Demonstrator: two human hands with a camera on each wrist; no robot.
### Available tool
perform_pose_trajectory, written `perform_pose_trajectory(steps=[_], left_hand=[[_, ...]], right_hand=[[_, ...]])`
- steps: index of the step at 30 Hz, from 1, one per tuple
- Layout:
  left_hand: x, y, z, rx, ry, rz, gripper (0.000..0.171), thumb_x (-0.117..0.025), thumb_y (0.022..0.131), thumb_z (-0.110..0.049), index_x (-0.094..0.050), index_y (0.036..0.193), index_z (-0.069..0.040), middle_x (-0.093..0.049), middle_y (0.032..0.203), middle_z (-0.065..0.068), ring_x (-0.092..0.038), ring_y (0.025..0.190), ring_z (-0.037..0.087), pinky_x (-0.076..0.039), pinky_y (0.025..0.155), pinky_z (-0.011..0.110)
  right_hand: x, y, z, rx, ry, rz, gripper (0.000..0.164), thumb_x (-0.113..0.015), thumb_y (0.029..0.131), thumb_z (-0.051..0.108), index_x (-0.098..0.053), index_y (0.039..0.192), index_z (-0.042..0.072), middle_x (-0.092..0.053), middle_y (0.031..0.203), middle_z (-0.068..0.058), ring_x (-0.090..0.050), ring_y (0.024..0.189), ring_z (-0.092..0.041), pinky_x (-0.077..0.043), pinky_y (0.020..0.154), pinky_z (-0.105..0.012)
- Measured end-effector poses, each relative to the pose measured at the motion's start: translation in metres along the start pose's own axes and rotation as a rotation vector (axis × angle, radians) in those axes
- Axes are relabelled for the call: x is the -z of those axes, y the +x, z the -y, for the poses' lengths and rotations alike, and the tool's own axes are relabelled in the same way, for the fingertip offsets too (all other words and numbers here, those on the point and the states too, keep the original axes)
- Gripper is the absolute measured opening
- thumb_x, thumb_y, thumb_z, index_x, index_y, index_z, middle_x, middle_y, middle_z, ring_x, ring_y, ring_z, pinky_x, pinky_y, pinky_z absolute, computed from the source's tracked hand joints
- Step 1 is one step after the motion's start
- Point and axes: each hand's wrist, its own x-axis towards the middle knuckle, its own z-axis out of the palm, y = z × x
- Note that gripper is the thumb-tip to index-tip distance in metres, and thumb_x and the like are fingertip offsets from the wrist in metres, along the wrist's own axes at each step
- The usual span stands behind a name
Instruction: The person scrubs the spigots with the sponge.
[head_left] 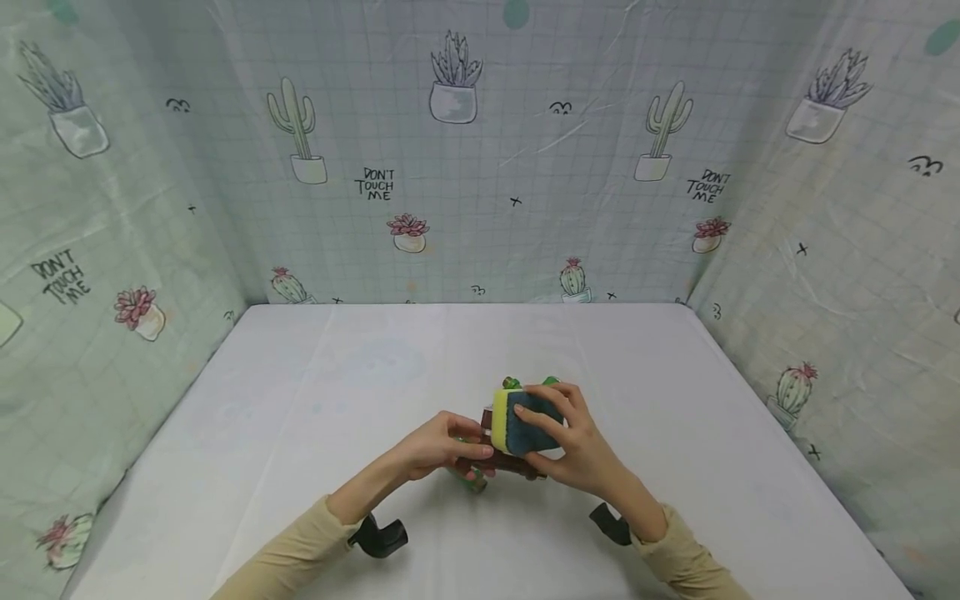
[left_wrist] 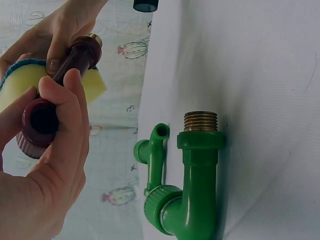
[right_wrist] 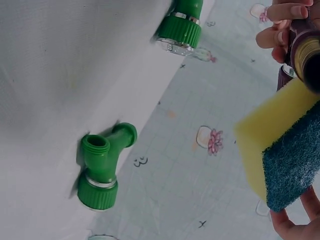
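My left hand [head_left: 442,447] grips a maroon tap [left_wrist: 77,62] with a brass threaded end; the left wrist view shows its dark round opening near my fingers. In my right hand [head_left: 583,442] is a yellow sponge [head_left: 499,421] with a blue-green scouring side [head_left: 534,425], fingers spread over the scouring side. The yellow side faces the tap and lies right up against it, covering part of it in the head view. Both hands are held close together above the table, tap and sponge between them.
Green taps lie on the white table [head_left: 360,392]. One with a brass thread [left_wrist: 200,175] and a smaller one [left_wrist: 156,160] show in the left wrist view; a forked green piece [right_wrist: 102,165] shows in the right wrist view. Cactus-printed cloth [head_left: 480,167] walls the table.
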Motion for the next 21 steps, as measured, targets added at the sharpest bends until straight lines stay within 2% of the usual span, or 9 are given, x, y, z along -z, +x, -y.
perform_pose_trajectory(steps=[7,17,21], left_hand=[[0.002,-0.001,-0.001,-0.006,-0.004,-0.033,0.04,-0.065,0.08,-0.014,-0.055,0.113,0.007,-0.066,0.091,0.007,-0.068,0.078,0.02,-0.054,0.059,0.024],[0.007,-0.004,-0.001,-0.015,-0.055,0.048,0.045,-0.063,0.082,-0.014,-0.05,0.114,0.015,-0.067,0.088,0.0,-0.066,0.075,0.014,-0.053,0.058,0.023],[0.008,-0.004,-0.002,-0.01,-0.046,0.042,0.045,-0.064,0.081,-0.016,-0.051,0.112,0.014,-0.065,0.086,-0.001,-0.066,0.073,0.013,-0.053,0.058,0.023]], right_hand=[[-0.002,0.0,-0.004,0.003,0.03,-0.011,0.049,-0.051,0.084,0.043,-0.05,0.125,0.018,-0.041,0.129,-0.013,-0.033,0.11,-0.025,-0.045,0.08,-0.042],[-0.002,-0.003,-0.011,0.019,0.052,-0.009,0.05,-0.052,0.084,0.043,-0.049,0.126,0.017,-0.04,0.13,-0.014,-0.032,0.113,-0.026,-0.044,0.081,-0.044],[-0.002,-0.006,-0.014,0.012,0.056,-0.014,0.05,-0.052,0.084,0.044,-0.049,0.126,0.017,-0.04,0.13,-0.015,-0.032,0.114,-0.026,-0.044,0.081,-0.045]])
